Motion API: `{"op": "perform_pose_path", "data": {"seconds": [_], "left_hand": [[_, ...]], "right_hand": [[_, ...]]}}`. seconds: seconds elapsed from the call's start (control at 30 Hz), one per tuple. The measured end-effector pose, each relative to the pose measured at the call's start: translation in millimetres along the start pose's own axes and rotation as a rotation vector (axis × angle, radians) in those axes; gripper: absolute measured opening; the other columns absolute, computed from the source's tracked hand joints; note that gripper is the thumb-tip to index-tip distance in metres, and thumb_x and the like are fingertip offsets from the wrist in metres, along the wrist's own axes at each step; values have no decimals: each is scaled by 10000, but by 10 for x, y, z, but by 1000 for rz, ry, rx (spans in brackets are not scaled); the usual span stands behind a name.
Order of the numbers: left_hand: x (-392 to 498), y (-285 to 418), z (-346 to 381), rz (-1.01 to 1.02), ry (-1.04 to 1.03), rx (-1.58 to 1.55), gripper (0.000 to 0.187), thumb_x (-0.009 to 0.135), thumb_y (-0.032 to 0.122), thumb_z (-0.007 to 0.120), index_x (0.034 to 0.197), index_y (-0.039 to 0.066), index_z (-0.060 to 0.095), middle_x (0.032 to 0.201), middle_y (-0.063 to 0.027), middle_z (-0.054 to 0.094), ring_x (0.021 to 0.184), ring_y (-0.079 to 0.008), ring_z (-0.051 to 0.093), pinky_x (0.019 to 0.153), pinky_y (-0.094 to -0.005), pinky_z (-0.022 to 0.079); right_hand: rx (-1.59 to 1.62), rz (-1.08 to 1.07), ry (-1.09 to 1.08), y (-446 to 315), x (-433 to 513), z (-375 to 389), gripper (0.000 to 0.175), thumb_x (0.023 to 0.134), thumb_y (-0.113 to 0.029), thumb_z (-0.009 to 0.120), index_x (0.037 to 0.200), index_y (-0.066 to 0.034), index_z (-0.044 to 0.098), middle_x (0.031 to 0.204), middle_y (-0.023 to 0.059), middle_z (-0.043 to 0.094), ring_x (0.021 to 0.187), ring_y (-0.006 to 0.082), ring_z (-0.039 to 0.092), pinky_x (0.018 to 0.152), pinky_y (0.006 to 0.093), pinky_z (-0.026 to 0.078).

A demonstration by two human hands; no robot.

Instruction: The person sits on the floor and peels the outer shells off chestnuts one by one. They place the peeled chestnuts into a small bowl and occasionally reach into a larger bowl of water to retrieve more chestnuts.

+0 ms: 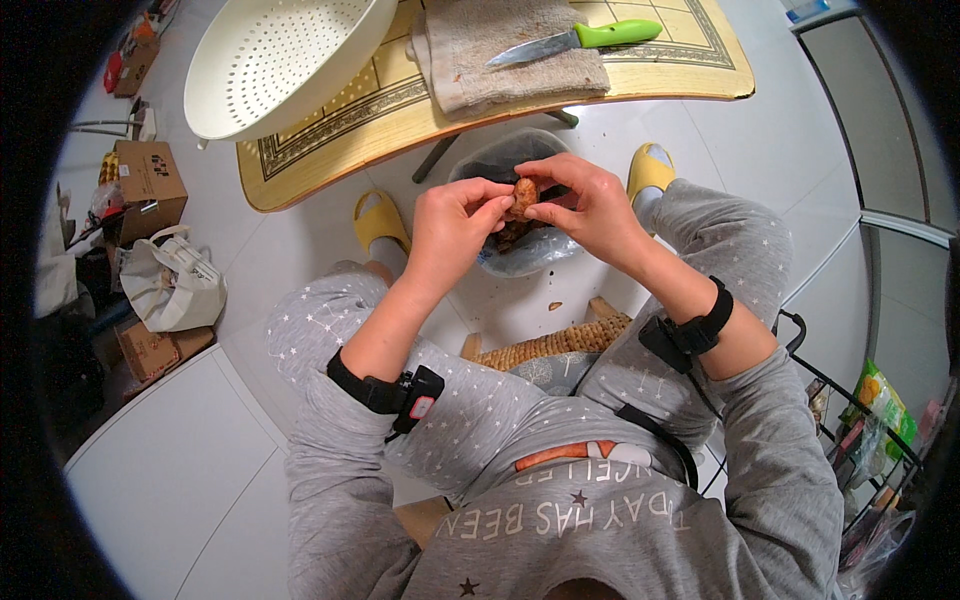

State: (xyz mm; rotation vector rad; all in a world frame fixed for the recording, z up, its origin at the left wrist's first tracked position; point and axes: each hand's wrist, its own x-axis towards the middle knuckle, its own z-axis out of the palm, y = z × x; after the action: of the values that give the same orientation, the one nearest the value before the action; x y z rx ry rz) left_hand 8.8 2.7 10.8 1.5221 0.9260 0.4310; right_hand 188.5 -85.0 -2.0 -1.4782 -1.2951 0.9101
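A small brown, rough-skinned item point(526, 196), whose exact kind I cannot tell, is pinched between the fingertips of both hands. My left hand point(466, 217) grips its left side, and my right hand point(581, 199) has thumb and forefinger on its right side. Directly beneath is a waste bin lined with a clear plastic bag point(525, 259), with brown scraps in it, partly covered by my hands. On the low table a knife with a green handle point(619, 33) lies on a folded beige towel point(517, 82).
A white colander point(277, 67) stands tilted at the left of the patterned table point(352, 154). Small scraps point(555, 306) lie on the floor near a woven stool point(555, 343). Cardboard boxes point(154, 187) and a white bag point(176, 281) are at left, a black wire rack point(847, 405) at right.
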Motion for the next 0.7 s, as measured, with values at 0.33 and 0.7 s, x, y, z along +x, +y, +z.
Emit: {"op": "perform_pose_path", "data": {"seconds": [0.33,0.7], "left_hand": [[21,-8,-14,-145,-12,-145,119,883,26,698,973,-31,751,823,-47,729,708,-61,648,626,-213,547],[33,-152,0,-110,-18,-87,99,850,44,718,897,-38,749,753,-52,724,652,-71,639,592,-230,517]], "right_hand": [[-45,17,6,24,-3,23,375,777,-79,800,1138,-72,702,1016,96,672,882,209,685,741,310,580],[-44,11,17,91,-18,77,378,724,-71,832,1088,-69,733,955,107,690,821,230,683,715,324,566]]}}
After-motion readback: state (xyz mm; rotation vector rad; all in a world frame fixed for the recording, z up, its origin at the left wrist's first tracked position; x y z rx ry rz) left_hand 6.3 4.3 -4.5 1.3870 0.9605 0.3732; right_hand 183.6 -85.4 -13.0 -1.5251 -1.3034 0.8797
